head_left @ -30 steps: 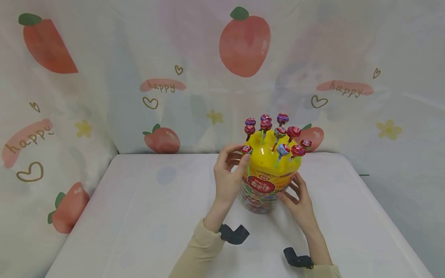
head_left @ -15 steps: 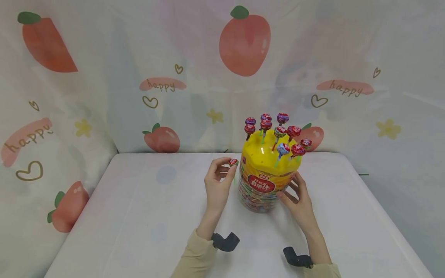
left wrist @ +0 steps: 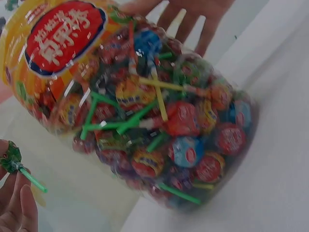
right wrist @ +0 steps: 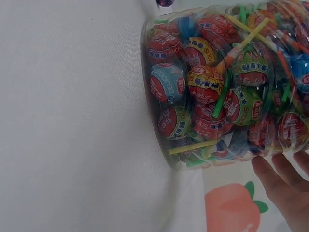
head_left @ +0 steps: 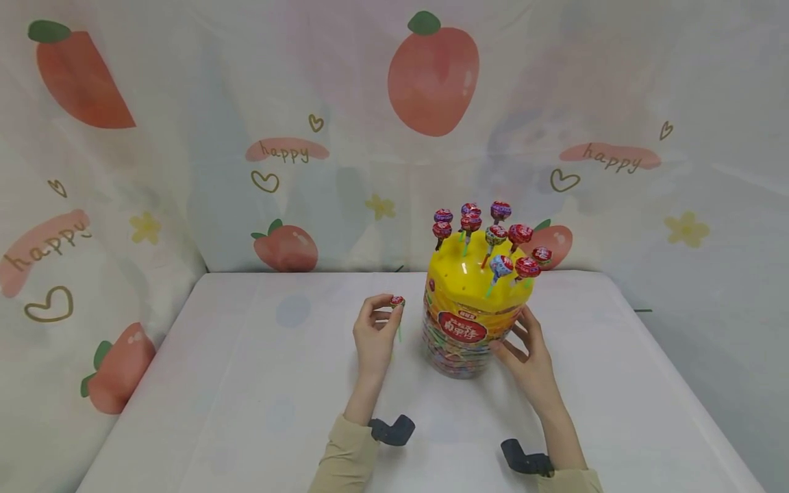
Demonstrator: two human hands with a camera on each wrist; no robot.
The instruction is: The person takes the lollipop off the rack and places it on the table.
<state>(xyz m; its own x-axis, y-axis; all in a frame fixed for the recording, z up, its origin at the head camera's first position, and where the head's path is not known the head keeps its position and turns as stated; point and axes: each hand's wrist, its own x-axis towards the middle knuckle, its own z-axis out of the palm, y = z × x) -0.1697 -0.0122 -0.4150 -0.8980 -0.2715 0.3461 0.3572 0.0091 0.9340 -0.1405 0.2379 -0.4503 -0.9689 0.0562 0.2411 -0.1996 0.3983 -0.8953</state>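
My left hand (head_left: 374,340) pinches a lollipop (head_left: 397,301) by its wrapped head between thumb and fingers, left of the jar. In the left wrist view the lollipop's green stick (left wrist: 33,180) points down and away from the fingers. A clear plastic jar (head_left: 456,355) full of wrapped lollipops stands upright on the table, with a red and yellow label. Several lollipops (head_left: 496,235) stick up out of holes in its yellow lid (head_left: 456,267). My right hand (head_left: 531,366) rests against the jar's right side, thumb toward the front, fingers (right wrist: 270,176) fairly straight and spread along the wall.
The jar stands right of the middle of the white-covered table (head_left: 246,363). A peach-printed cloth (head_left: 357,89) hangs behind and to the left. Black camera mounts (head_left: 393,430) sit at both wrists, beside the beige sleeves.
My left hand pulled a lollipop off the left front of the lid and carried it left and down, away from the jar. My right hand stays at the jar.
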